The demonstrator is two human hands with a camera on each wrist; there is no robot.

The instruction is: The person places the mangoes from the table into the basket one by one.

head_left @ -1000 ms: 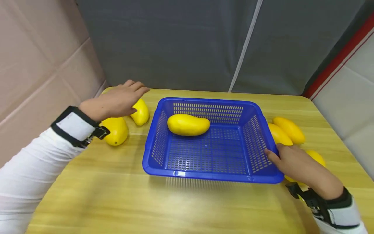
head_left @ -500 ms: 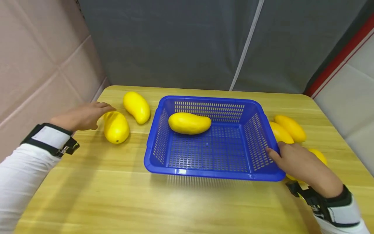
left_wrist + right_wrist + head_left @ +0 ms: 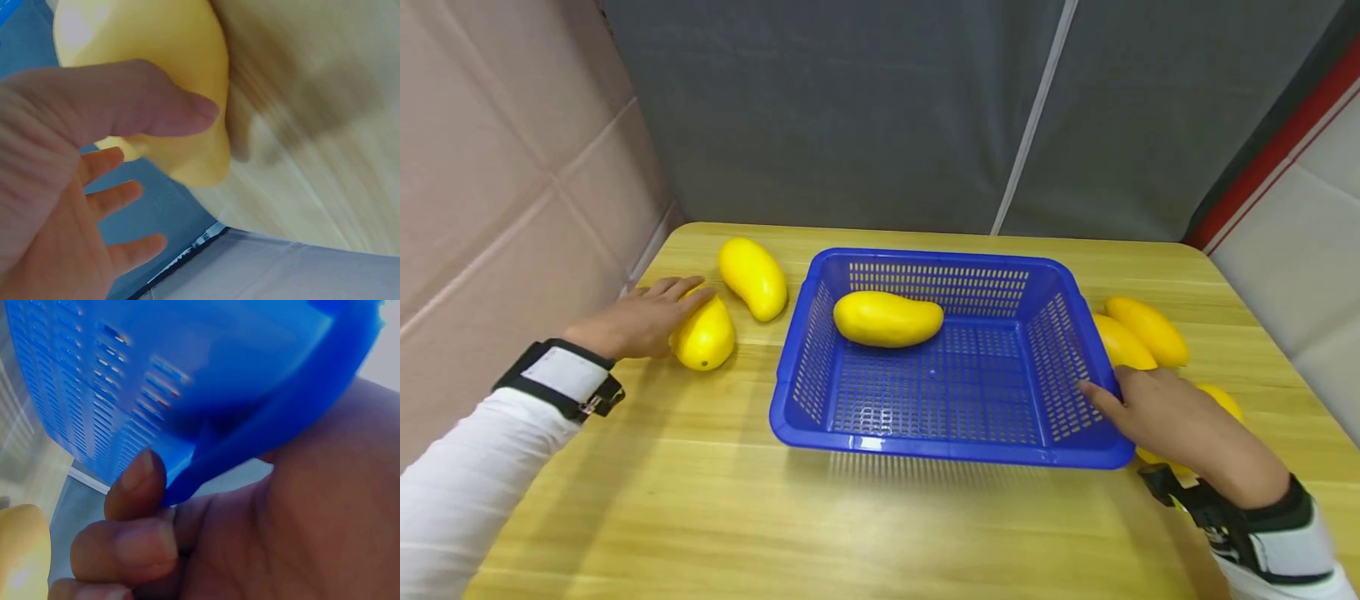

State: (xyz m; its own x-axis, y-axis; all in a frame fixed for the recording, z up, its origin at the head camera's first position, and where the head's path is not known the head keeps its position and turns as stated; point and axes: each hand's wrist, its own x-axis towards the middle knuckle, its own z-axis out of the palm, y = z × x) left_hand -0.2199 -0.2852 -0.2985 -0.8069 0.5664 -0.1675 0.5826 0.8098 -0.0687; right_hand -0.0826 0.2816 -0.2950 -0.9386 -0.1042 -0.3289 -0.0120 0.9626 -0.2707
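Note:
A blue plastic basket point(image 3: 951, 450) with slotted walls stands mid-table, with a yellow mango point(image 3: 887, 319) lying inside toward its left. My right hand point(image 3: 1172, 417) grips the basket's right rim; in the right wrist view the fingers point(image 3: 134, 484) curl under the rim's edge. My left hand point(image 3: 640, 321) is over a yellow mango point(image 3: 706, 340) at the left. In the left wrist view the thumb point(image 3: 144, 103) lies across this mango point(image 3: 194, 150), while several fingers are spread and fairly straight; the index finger is mostly hidden. Another mango point(image 3: 752, 279) lies just behind it.
On the right, beside the basket, lie a mango point(image 3: 1146, 331), a second mango point(image 3: 1122, 343) and one partly hidden mango point(image 3: 1221, 402) behind my right hand. A dark grey curtain point(image 3: 850, 117) borders the wooden table point(image 3: 880, 533) at the back; pale padded walls flank it.
My left hand has moved from above the rear left mango, down and left, then right onto the nearer left mango. My right hand keeps its grip on the basket, which stays in place.

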